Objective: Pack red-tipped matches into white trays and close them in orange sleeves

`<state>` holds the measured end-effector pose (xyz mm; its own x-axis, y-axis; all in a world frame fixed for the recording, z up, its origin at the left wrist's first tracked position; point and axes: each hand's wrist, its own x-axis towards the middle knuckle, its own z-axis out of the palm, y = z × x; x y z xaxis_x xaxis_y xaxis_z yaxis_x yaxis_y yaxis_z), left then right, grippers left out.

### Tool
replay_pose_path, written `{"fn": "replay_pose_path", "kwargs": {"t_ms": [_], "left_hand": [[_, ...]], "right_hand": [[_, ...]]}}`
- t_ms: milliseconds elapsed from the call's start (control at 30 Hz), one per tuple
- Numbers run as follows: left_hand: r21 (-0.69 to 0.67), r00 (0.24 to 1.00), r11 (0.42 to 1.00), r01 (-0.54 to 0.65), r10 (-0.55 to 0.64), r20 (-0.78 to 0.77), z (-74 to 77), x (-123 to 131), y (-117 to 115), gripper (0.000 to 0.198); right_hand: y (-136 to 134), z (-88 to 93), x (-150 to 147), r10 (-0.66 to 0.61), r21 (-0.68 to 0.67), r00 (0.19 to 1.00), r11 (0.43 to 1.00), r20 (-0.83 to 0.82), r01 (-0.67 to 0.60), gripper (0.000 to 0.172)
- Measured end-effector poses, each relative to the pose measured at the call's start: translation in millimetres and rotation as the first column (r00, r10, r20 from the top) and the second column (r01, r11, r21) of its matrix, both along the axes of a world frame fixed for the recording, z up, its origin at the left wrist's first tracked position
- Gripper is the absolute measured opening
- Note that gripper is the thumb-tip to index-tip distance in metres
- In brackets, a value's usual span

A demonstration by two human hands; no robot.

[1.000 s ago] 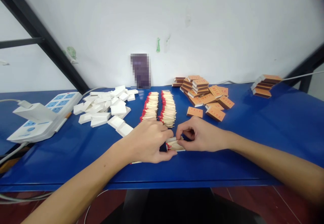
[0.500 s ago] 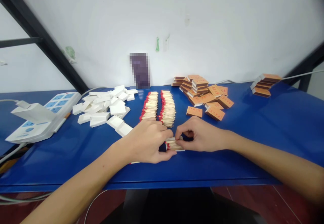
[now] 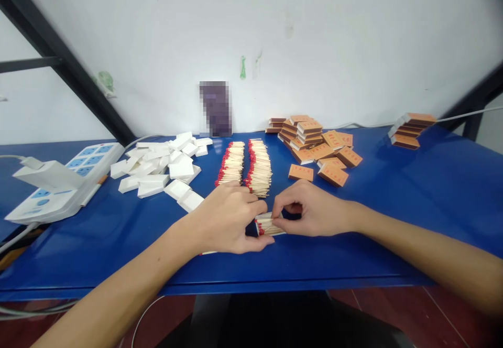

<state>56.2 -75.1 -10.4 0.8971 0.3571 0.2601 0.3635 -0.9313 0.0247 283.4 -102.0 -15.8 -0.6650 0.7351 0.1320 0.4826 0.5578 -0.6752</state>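
My left hand (image 3: 230, 219) and my right hand (image 3: 310, 209) meet at the front middle of the blue table (image 3: 412, 206). Between their pinched fingers sits a small white tray of red-tipped matches (image 3: 267, 225), resting on the table. Both hands grip it, the left from the left end, the right from the right end. Just behind the hands lie two rows of loose matches (image 3: 248, 165). A white edge shows under my left palm; I cannot make out what it is.
A heap of empty white trays (image 3: 163, 167) lies at the left back. Orange matchbox sleeves (image 3: 318, 146) are piled at the right back, with a small stack (image 3: 411, 128) further right. A white power strip (image 3: 58, 180) sits at the left edge.
The hands and the tray of matches stay in place; only small finger shifts. The view has drifted slightly.
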Motion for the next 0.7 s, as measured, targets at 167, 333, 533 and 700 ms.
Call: {"fn": "replay_pose_path", "kwargs": {"t_ms": [167,333,533,700], "left_hand": [[0.014,1.0,1.0,0.008,-0.008,-0.004,1.4,0.2,-0.4,0.037],[0.001,1.0,1.0,0.013,-0.013,0.003,1.2,0.6,0.1,0.027],[0.061,0.999,0.998,0.02,-0.022,0.035,-0.6,0.0,1.7,0.028],[0.106,0.999,0.994,0.009,-0.014,0.049,-0.7,-0.4,4.5,0.025]], "right_hand": [[1.3,2.6,0.6,0.022,0.092,0.998,0.995,0.062,-0.028,0.008],[2.6,4.3,2.0,0.061,0.135,0.994,0.988,0.087,-0.072,0.008],[-0.6,3.7,2.8,0.046,0.197,0.993,0.978,0.108,-0.067,0.013],[-1.4,5.1,1.9,0.057,0.242,0.987,0.966,0.15,-0.092,0.017]]}}
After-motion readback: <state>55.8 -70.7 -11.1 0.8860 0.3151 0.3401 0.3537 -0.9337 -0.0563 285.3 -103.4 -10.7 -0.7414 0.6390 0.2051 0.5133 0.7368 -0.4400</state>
